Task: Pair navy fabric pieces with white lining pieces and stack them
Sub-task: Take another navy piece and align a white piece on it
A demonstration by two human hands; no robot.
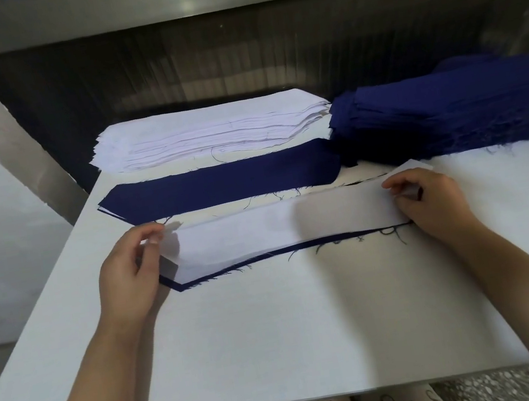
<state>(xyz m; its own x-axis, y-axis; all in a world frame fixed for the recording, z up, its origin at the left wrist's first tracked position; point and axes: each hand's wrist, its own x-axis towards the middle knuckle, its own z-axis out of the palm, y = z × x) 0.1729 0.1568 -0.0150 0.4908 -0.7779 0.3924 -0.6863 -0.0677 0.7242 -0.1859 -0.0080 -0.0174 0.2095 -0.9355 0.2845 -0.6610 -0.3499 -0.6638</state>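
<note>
White lining piece [281,228] lay atop navy fabric piece [179,286]; limp, light, fray-prone, I judged. Left hand [128,270] and right hand [430,205] each pinched an end.

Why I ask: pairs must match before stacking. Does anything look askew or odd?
The white lining piece sits offset on the navy piece: a navy strip shows along its near edge and left point. Frayed navy threads trail from that edge.

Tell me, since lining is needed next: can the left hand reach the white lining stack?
Probably, once freed: the left hand pinches the white piece, and only the flat paired stack lies before the white lining stack.
</note>
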